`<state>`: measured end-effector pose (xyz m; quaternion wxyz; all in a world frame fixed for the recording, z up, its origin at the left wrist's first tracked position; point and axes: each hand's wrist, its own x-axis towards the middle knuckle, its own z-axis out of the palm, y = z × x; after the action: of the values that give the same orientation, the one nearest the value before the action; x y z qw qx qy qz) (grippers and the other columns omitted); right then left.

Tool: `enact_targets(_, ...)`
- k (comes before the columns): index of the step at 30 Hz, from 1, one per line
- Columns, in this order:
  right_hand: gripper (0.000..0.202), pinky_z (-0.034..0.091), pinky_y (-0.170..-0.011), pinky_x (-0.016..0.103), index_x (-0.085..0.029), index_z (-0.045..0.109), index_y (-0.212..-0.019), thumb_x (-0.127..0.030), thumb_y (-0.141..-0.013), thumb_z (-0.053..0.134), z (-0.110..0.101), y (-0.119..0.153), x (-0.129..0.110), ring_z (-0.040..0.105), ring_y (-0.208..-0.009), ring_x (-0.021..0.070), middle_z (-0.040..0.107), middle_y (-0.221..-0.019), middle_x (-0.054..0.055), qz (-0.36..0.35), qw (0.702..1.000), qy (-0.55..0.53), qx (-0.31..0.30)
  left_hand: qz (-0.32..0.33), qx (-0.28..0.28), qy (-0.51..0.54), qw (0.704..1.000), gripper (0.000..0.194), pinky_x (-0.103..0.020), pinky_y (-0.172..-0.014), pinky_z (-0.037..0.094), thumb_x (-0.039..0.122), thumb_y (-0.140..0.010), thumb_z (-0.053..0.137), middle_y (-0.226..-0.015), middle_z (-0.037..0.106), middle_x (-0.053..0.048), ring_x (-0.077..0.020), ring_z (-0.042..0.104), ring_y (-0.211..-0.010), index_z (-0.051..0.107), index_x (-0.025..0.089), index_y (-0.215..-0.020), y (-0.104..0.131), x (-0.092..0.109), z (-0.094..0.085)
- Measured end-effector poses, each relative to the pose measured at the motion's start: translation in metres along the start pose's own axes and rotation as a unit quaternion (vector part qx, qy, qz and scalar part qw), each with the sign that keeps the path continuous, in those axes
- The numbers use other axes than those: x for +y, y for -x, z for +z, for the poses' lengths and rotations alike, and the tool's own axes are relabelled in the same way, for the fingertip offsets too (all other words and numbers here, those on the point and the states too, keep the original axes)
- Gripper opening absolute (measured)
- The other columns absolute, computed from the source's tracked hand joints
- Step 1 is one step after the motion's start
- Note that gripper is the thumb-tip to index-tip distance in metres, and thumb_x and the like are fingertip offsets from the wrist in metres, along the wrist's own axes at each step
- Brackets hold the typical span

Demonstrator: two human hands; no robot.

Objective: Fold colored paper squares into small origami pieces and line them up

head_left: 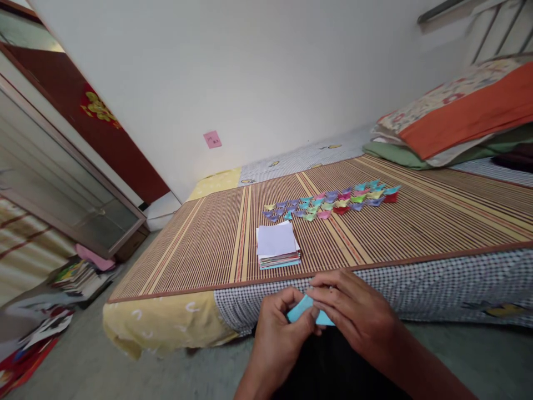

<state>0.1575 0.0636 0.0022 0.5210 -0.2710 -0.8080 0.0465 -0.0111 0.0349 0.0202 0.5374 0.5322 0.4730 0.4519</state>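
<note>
A light blue sheet of paper [296,311], partly folded, is held between my two hands just in front of the bed's near edge. My left hand [280,328] pinches its left side, the thumb lying across the front. My right hand [357,304] has its fingers closed over the top and right side; its thumb is hidden. Beyond the hands, a stack of square coloured paper [276,240] with a lilac sheet on top sits on the striped mat. Behind the stack, rows of small folded paper boats [341,210] in many colours stand on the mat.
The striped mat [200,244] covers a bed with a checked and yellow sheet [175,319]. Folded bedding [462,111] lies at the far right. A pink note [212,139] is on the wall. Books [79,280] and a glass-fronted cabinet [62,166] are at left.
</note>
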Motion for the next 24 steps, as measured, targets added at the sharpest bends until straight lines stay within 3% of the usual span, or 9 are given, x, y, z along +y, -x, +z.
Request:
enact_targets(6,0.02,0.058,-0.09,0.029,-0.023,0.066,-0.11,-0.011,-0.096,0.059,0.001,0.004,-0.001,0.071,-0.102,0.0199,0.073,-0.104,0.006,0.069,0.996,-0.048,0.001,0.037,0.025,-0.072,0.996,0.028,-0.023,-0.061,0.039,0.035,-0.088,0.071,-0.064,0.06,0.0,-0.0127,0.05,-0.062,0.063,0.016,-0.068,0.005,0.003,-0.004)
enact_targets(13,0.024,0.058,-0.088,0.025,-0.026,0.066,-0.112,-0.01,-0.095,0.06,0.001,0.003,-0.009,0.072,-0.101,0.0176,0.073,-0.104,0.003,0.091,0.99,-0.108,0.004,0.045,0.014,-0.042,0.998,0.023,-0.024,-0.065,0.044,0.033,-0.091,0.069,-0.067,0.064,0.0,-0.0144,0.057,-0.064,0.069,0.016,-0.076,0.006,0.002,-0.002)
enact_targets(21,0.013,0.055,-0.069,0.021,-0.026,0.071,-0.097,-0.016,-0.089,0.072,-0.003,0.0,-0.013,0.067,-0.075,0.0128,0.072,-0.089,-0.003,0.223,0.95,-0.217,-0.017,0.106,0.027,-0.14,0.984,0.023,-0.023,-0.069,0.044,0.026,-0.094,0.065,-0.07,0.067,0.0,-0.0152,0.061,-0.07,0.071,0.018,-0.074,0.01,0.005,-0.001)
enact_targets(24,0.01,0.055,-0.067,0.02,-0.026,0.071,-0.094,-0.017,-0.089,0.073,-0.004,-0.001,-0.013,0.066,-0.072,0.0121,0.07,-0.084,-0.004,0.235,0.944,-0.231,-0.018,0.115,0.031,-0.147,0.982,0.023,-0.023,-0.07,0.045,0.027,-0.095,0.065,-0.07,0.068,0.0,-0.0156,0.062,-0.071,0.071,0.018,-0.074,0.01,0.005,0.0)
